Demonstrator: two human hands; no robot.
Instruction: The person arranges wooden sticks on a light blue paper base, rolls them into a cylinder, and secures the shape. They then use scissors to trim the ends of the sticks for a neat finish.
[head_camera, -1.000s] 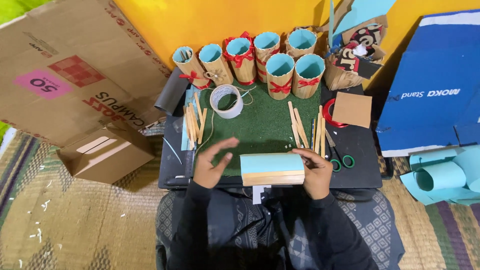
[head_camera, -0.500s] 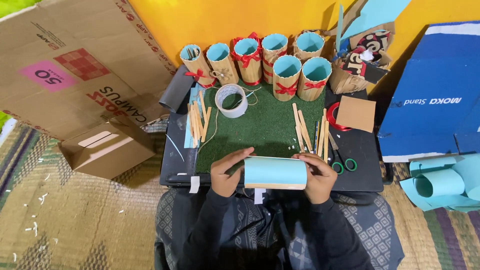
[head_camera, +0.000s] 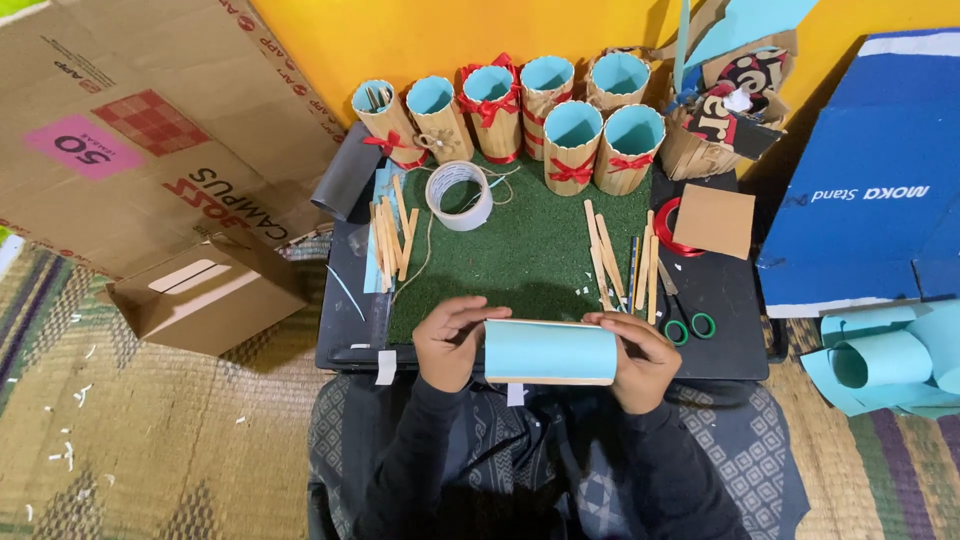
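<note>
I hold a light blue paper-covered tube (head_camera: 549, 351) sideways between both hands, over the near edge of a green mat (head_camera: 520, 255). My left hand (head_camera: 452, 343) grips its left end and my right hand (head_camera: 640, 358) grips its right end. A thin tan strip shows along the tube's lower edge. Beyond the mat stand several finished tan holders with blue lining and red bows (head_camera: 573, 147).
Wooden sticks lie in two piles, left (head_camera: 392, 237) and right (head_camera: 625, 259). A tape roll (head_camera: 459, 194), a red ribbon reel (head_camera: 668, 228), a brown card square (head_camera: 713, 220) and green-handled scissors (head_camera: 688, 322) sit on the black table. Cardboard boxes (head_camera: 205, 292) lie left, blue paper rolls (head_camera: 880, 360) right.
The flat blue sheet with its tan edge has been curled into a tube and lifted slightly toward me. Both hands moved from the sheet's top onto its ends.
</note>
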